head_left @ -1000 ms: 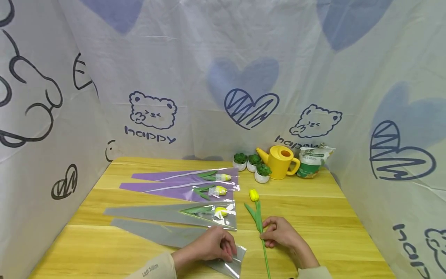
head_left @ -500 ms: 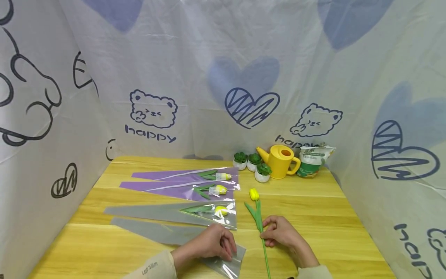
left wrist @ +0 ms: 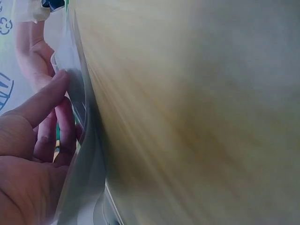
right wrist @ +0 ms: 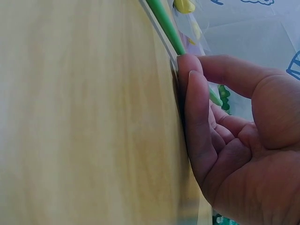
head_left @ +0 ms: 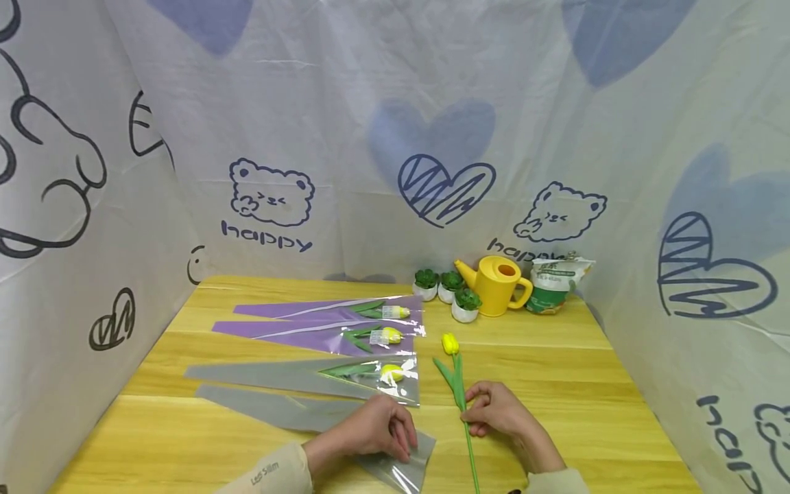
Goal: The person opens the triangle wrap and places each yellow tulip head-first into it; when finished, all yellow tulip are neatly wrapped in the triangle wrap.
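My left hand (head_left: 378,427) pinches the front film of a flat grey flower sleeve (head_left: 271,408) near its wide end. In the left wrist view, the thumb (left wrist: 60,83) lies against the sleeve's clear film, with the other fingers partly hidden. To the right, a yellow tulip (head_left: 458,384) with green leaves and a long stem points away from me. Below its leaves, my right hand (head_left: 503,415) pinches the stem between thumb and fingertips; the right wrist view shows the green stem (right wrist: 164,23) emerging from that pinch.
Beyond the left hand lie another grey sleeve (head_left: 259,376) and two purple sleeves (head_left: 278,331), each with a yellow tulip inside. Small potted succulents (head_left: 465,309), a yellow watering can (head_left: 494,291) and a green-white bag (head_left: 549,291) stand at the back of the wooden table (head_left: 555,363).
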A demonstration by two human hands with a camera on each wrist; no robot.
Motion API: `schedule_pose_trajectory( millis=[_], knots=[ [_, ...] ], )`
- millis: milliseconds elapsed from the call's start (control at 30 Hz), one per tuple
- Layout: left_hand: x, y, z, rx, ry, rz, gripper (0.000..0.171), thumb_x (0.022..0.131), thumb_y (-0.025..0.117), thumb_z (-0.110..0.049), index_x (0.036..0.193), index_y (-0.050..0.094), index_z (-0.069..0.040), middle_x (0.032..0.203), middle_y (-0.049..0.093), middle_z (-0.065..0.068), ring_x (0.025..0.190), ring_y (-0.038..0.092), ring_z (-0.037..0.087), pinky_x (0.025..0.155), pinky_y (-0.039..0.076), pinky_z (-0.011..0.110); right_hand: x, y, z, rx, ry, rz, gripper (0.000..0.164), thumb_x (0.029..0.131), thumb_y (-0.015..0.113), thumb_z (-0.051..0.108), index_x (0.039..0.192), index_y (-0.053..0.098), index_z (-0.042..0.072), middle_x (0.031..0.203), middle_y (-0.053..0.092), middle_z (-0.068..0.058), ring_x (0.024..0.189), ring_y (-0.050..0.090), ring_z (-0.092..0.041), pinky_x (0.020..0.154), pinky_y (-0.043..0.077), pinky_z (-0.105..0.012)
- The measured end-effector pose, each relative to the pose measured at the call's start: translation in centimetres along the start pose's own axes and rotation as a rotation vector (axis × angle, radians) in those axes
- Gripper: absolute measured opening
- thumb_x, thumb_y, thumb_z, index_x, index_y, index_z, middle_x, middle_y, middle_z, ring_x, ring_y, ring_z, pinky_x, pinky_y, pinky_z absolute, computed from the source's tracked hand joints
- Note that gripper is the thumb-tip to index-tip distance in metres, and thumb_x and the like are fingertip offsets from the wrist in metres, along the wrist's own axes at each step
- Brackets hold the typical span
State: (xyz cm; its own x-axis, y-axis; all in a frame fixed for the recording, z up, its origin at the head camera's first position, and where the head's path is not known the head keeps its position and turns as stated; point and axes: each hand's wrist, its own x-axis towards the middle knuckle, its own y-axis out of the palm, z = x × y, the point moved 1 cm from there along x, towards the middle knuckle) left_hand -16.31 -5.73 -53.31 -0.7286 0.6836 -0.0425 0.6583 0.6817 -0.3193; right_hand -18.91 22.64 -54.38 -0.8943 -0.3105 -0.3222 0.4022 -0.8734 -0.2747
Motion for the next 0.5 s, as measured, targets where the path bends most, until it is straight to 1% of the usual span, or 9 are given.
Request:
schedule_pose_trajectory(
  millis=[67, 200, 267, 400, 467, 500],
  knots=[
    [-0.04, -0.07, 0.01, -0.019, 0.001, 0.002, 0.022, 0.069, 0.088, 0.013, 0.082, 0.076, 0.001, 0.073, 0.076, 0.016, 0.063, 0.073, 0.013, 0.058, 0.056, 0.018, 0.03, -0.02, -0.01, -0.001, -0.001, 0.001, 0.036, 0.087, 0.077, 0.000, 0.115, 0.057, -0.009, 0.077, 0.070, -0.010, 0.058, 0.068, -0.014, 0.054, 0.058, -0.028],
    [-0.10, -0.23, 0.09, -0.027, 0.017, 0.012, 0.022, 0.067, 0.089, 0.012, 0.081, 0.076, 0.001, 0.074, 0.076, 0.017, 0.062, 0.069, 0.006, 0.058, 0.054, 0.016, 0.08, -0.03, -0.09, 0.002, -0.002, 0.002, 0.036, 0.087, 0.077, 0.000, 0.116, 0.057, -0.009, 0.078, 0.070, -0.010, 0.058, 0.068, -0.014, 0.054, 0.058, -0.028],
    [-0.10, -0.29, 0.12, -0.022, 0.022, 0.017, 0.022, 0.067, 0.089, 0.012, 0.080, 0.076, 0.001, 0.074, 0.075, 0.017, 0.062, 0.067, 0.004, 0.057, 0.053, 0.015, 0.10, -0.03, -0.14, 0.003, -0.002, 0.001, 0.037, 0.088, 0.077, 0.000, 0.116, 0.057, -0.009, 0.078, 0.070, -0.010, 0.058, 0.068, -0.014, 0.054, 0.058, -0.028],
    [-0.09, -0.29, 0.17, -0.005, 0.017, 0.018, 0.021, 0.067, 0.088, 0.013, 0.079, 0.075, 0.001, 0.073, 0.075, 0.017, 0.060, 0.064, 0.003, 0.057, 0.052, 0.014, 0.09, -0.02, -0.14, 0.002, -0.002, -0.002, 0.036, 0.087, 0.077, 0.001, 0.116, 0.057, -0.009, 0.077, 0.069, -0.010, 0.058, 0.068, -0.014, 0.054, 0.058, -0.028],
    [-0.08, -0.24, 0.13, 0.016, 0.011, 0.023, 0.020, 0.069, 0.087, 0.014, 0.079, 0.075, 0.001, 0.072, 0.074, 0.016, 0.060, 0.063, 0.003, 0.057, 0.052, 0.014, 0.06, -0.03, -0.12, -0.003, -0.004, -0.002, 0.036, 0.087, 0.077, 0.001, 0.116, 0.057, -0.009, 0.077, 0.069, -0.010, 0.058, 0.068, -0.014, 0.054, 0.058, -0.029],
    [-0.06, -0.19, 0.10, 0.037, 0.018, 0.030, 0.020, 0.070, 0.087, 0.014, 0.079, 0.076, 0.000, 0.073, 0.074, 0.015, 0.061, 0.062, 0.003, 0.058, 0.052, 0.014, 0.04, -0.03, -0.12, -0.004, -0.005, -0.002, 0.036, 0.087, 0.077, 0.001, 0.116, 0.057, -0.009, 0.077, 0.069, -0.010, 0.058, 0.068, -0.014, 0.054, 0.058, -0.029]
  ],
)
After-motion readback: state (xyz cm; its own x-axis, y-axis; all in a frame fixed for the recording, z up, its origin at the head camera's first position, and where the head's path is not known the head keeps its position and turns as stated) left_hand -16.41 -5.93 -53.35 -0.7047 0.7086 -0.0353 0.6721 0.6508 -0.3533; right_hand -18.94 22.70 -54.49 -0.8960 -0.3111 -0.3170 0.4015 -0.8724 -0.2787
